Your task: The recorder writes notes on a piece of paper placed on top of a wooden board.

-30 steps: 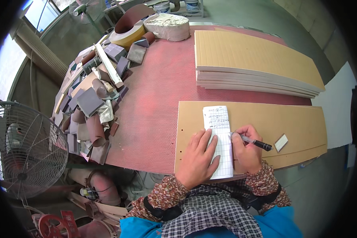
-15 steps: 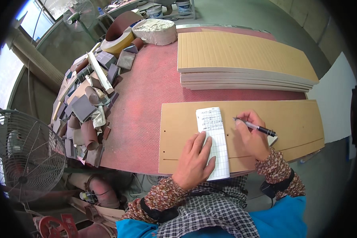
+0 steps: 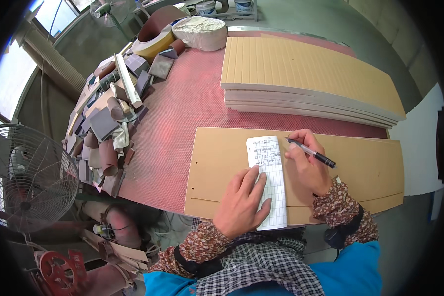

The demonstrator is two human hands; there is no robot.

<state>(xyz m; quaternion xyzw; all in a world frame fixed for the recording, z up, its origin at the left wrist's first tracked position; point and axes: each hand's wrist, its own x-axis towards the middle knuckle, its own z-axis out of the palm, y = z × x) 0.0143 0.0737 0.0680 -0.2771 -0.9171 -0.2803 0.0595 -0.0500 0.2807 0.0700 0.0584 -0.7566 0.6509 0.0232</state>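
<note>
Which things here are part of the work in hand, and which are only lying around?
In use:
- left hand, flat on the gridded paper slip
- right hand, holding a black pen
- brown board under the slip

Lying about:
- stack of grooved boards
- sandpaper scraps pile
- pedestal fan

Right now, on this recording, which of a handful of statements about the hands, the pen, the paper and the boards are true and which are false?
1. The left hand lies flat on the gridded paper slip. True.
2. The right hand holds a pair of scissors. False: it holds a dark pen.
3. The paper slip lies on the red table surface. False: it lies on the single brown board at the near edge.
4. A stack of grooved boards sits beyond the single board. True.
5. A standing fan is at the person's right. False: it stands at the left.
</note>
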